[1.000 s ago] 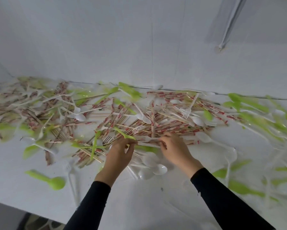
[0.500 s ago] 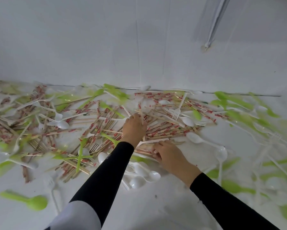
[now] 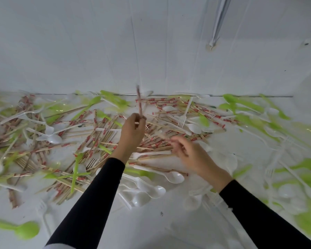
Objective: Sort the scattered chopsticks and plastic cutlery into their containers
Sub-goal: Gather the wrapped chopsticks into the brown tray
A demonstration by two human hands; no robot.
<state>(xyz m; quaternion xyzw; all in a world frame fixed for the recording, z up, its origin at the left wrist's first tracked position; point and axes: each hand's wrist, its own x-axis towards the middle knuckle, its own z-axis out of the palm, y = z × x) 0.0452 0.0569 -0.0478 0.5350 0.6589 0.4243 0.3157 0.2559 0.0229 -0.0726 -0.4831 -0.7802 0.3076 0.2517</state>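
Head view, one frame logged. The left hand (image 3: 133,131) pinched a paper-sleeved chopstick (image 3: 139,103) near its lower end. The stick stood nearly upright, lifted off the heap, and its top end was smeared against the wall (image 3: 97,51). The right hand (image 3: 194,155) hovered low over the near-right edge of the heap with its fingers curled. Motion blur made it impossible to tell whether it gripped a stick or nothing.

The heap of chopsticks (image 3: 90,139) lay across the white table (image 3: 169,225), tangled with white forks (image 3: 184,115), white spoons (image 3: 176,177) and green cutlery (image 3: 26,230).

Judgement on the step: chopsticks were being pulled from the tangle one at a time.
- Take the top-lying sticks first.
- Draw each stick out along its own length, so crossing forks are not dragged with it.
- Gather the sticks in one hand as a bundle, ends aligned, before carrying.
- Sticks caught under fork tines would likely snag and scatter their neighbours.

Not resolved:
- No container appeared in frame, so the destination was unknown.
- The left fingers hid whether one stick or more was held.
- Both sides of the table were blurred, so the green pieces on the right could not be sorted by type.
- The heap ran off the left edge.
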